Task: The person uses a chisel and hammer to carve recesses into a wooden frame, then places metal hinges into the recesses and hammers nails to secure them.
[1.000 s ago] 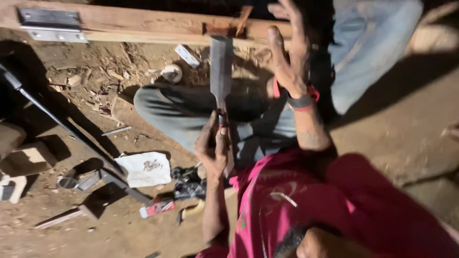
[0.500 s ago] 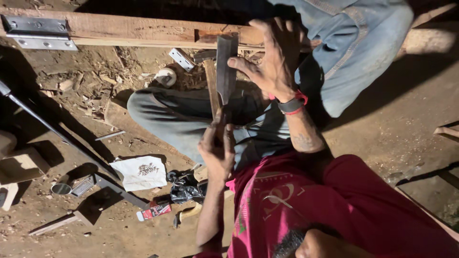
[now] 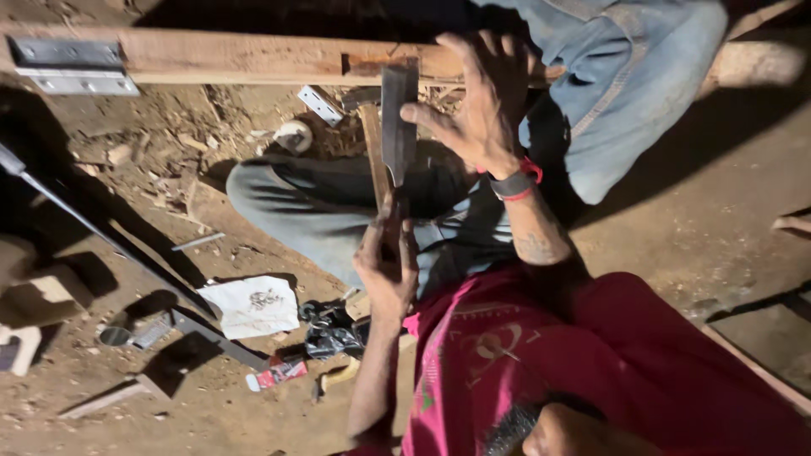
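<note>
Chisel (image 3: 399,127) upright, handle in left hand (image 3: 387,268) closed grip, right hand (image 3: 483,110) fingers open against blade.

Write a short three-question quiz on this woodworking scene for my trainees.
1. Multiple choice: which hand grips the handle of the chisel? A: left hand. B: right hand. C: neither.
2. True or false: a metal hinge sits on the wooden beam.
3. Short answer: what is worn on the right wrist?
Key: 1 A. 2 true. 3 a dark and red wristband.
</note>
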Action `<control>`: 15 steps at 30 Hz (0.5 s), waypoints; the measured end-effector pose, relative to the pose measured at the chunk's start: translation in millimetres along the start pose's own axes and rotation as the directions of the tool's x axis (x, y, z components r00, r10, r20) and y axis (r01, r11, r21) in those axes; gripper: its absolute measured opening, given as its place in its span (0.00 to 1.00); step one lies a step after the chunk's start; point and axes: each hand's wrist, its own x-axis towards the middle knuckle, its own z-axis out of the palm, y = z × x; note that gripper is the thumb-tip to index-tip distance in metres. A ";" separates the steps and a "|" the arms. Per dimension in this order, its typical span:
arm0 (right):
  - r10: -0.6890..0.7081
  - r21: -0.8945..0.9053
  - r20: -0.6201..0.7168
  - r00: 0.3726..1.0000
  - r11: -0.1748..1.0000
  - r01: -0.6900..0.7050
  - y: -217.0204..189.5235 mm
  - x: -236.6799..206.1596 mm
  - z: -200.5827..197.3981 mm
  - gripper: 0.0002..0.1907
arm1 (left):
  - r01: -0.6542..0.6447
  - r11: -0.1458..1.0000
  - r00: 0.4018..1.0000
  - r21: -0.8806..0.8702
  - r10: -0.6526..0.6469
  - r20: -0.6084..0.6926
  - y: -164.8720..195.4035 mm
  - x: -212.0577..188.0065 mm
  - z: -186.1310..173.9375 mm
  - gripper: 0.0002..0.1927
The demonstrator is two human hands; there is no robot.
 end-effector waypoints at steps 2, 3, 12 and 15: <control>0.032 0.214 0.052 0.998 0.976 -0.043 6.3 1.4 5.8 0.48 | -0.085 0.996 0.996 -0.032 0.083 -0.043 -1.6 3.7 6.2 0.14; 0.023 0.222 0.035 0.999 0.975 -0.030 9.5 3.3 9.0 0.47 | -0.035 0.999 0.999 -0.011 0.034 -0.041 -3.0 6.9 8.7 0.16; -0.271 -0.261 -0.073 0.960 0.934 0.244 7.3 -2.2 -2.8 0.38 | -0.023 0.940 1.000 -0.342 0.027 0.008 -28.6 2.4 6.9 0.21; -0.226 -0.041 -0.034 0.974 0.974 0.224 -0.7 -1.3 -12.7 0.25 | 0.097 0.682 0.995 -0.725 -0.093 0.046 -43.4 -16.0 -4.0 0.25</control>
